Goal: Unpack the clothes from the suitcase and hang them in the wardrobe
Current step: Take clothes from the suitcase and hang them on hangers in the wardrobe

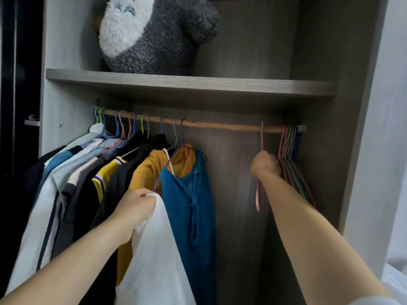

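My left hand (134, 208) grips the top of a white garment (158, 256) that hangs down in front of the wardrobe's clothes. My right hand (265, 165) grips a pink hanger (258, 194) whose hook is on the wooden rail (220, 124), just left of a bunch of bare coloured hangers (288, 146) at the rail's right end. A teal top (191, 199), a mustard hoodie (154, 168) and several dark and light garments hang on the rail's left half. The suitcase is out of view.
A grey shelf (191, 83) runs above the rail and carries a grey and white plush toy (154, 34). The wardrobe's right wall (330, 150) stands close behind the bare hangers. A stretch of bare rail lies between the teal top and the pink hanger.
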`<action>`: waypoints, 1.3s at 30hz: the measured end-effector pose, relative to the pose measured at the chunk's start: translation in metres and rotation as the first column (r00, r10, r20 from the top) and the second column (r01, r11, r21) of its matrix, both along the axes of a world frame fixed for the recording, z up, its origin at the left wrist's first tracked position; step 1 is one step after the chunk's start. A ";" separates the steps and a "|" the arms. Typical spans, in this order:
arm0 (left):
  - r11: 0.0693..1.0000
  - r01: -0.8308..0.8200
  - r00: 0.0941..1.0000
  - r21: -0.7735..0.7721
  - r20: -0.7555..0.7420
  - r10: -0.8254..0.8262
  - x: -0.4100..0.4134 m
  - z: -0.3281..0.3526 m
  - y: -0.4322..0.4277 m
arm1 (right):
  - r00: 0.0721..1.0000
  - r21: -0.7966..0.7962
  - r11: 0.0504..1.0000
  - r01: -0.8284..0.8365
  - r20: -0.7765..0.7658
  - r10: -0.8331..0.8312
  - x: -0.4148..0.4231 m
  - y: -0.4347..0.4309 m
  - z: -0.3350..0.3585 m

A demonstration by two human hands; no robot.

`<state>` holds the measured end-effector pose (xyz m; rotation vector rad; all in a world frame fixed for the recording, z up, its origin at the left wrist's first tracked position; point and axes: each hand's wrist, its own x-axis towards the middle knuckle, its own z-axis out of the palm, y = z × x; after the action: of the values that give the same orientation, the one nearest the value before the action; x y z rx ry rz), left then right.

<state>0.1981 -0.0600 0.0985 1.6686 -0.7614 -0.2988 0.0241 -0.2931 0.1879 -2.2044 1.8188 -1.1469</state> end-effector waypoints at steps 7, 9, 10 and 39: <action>0.999 -0.049 0.998 0.005 0.032 0.049 0.017 -0.020 0.015 | 0.842 -0.134 0.969 -0.207 0.480 0.246 0.030 0.017 -0.041; 0.997 -0.068 0.997 0.033 0.028 0.067 0.028 -0.029 0.023 | 0.712 -0.138 0.942 -0.306 0.624 0.323 0.039 0.024 -0.067; 0.996 -0.077 0.997 0.044 0.033 0.075 0.033 -0.032 0.026 | 0.645 -0.094 0.927 -0.362 0.693 0.322 0.043 0.025 -0.077; 0.842 -0.366 0.913 0.396 -0.024 0.408 0.080 -0.068 0.151 | -0.344 -0.363 0.410 -0.837 0.931 0.121 0.117 0.291 -0.113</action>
<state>0.2778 0.0913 0.0303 2.1148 -0.2739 -0.2571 0.1413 -0.0022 0.0747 -0.8305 0.0851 -1.0707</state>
